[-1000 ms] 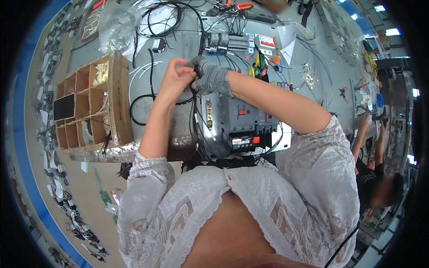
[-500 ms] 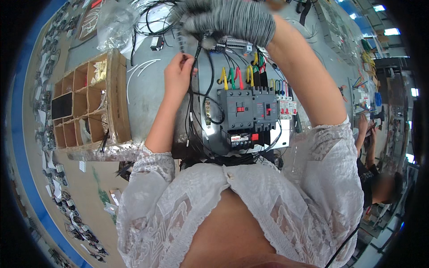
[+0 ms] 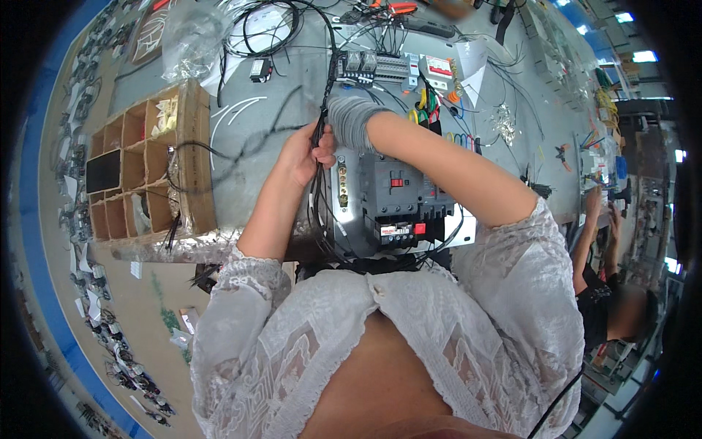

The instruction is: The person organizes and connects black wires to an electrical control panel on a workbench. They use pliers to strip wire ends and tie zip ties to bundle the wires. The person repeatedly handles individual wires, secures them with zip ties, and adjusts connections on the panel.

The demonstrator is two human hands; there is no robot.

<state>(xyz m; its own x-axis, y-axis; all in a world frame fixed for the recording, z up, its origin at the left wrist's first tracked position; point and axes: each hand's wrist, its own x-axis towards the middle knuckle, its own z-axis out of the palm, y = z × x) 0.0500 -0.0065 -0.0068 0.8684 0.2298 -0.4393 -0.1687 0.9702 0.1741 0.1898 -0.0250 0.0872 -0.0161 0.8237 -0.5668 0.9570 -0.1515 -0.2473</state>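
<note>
Bunch of black wires [image 3: 319, 130] in clamped fingers of left hand [image 3: 306, 154]; beside gloved right hand [image 3: 349, 122], fingers hidden, cannot tell grip; apparently mid-bundling, steady hold needed next.

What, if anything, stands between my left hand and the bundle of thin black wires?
Nothing visible: your bare left hand is closed around the bundle of thin black wires. Your right hand, in a grey ribbed knit glove, is just beside it, its fingertips hidden from view.
</note>
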